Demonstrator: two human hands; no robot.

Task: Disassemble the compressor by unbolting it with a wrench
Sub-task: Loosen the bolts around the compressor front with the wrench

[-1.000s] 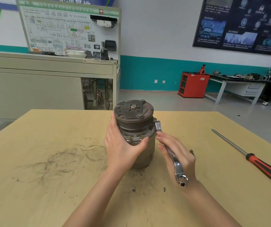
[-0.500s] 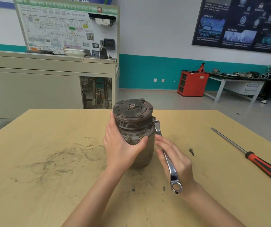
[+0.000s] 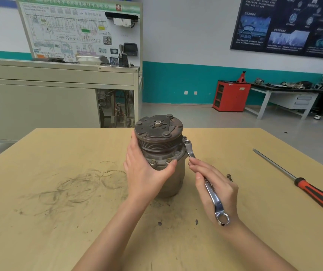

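A grey metal compressor [image 3: 159, 141] stands upright on its end in the middle of the wooden table [image 3: 59, 222], pulley face up. My left hand [image 3: 145, 173] grips its body from the left, thumb across the front below two flange bolts. My right hand [image 3: 213, 188] holds a shiny double ring wrench [image 3: 205, 184] by its shaft. The wrench's far ring sits on a bolt at the compressor's right flange. The near ring sticks out past my wrist.
A loose bolt [image 3: 229, 176] lies on the table just right of my right hand. An orange-handled screwdriver [image 3: 301, 184] lies further right, near the table's edge. Dark grease smears mark the table at left. A cabinet with a wiring board stands behind.
The wrench handle swung left toward the compressor half a second ago, then back right a little; my right hand moved with it. My left hand kept its grip.
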